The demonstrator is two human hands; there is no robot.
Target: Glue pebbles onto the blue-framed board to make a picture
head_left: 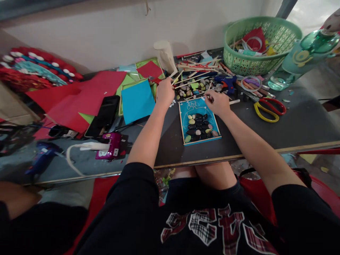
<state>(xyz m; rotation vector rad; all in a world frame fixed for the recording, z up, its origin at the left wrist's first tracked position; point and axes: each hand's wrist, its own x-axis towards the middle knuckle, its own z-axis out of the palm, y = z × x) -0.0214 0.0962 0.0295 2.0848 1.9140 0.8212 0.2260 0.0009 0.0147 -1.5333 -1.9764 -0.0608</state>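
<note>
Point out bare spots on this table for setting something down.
The widest, largely bare patch lies right of the scissors, in front of the bottle. A narrower one runs between the left forearm and blue board. It's crowded behind the board with pebbles and sticks, and leftward with red sheets.

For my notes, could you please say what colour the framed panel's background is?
The background is blue, seen in the head view.

A dark grey worktop (300, 124) carries a stone-studded blue rectangular panel (199, 109), near heaped multicoloured pebbles (203, 86) and thin wooden sticks (196, 66). At right are a green perforated plastic basket (247, 65), a translucent green bottle (299, 63) and red-and-yellow-handled scissors (259, 103); at left, red paper sheets (79, 95), a purple plastic block (113, 141) and, blurred, apparently a blue glue gun (44, 159).
</note>
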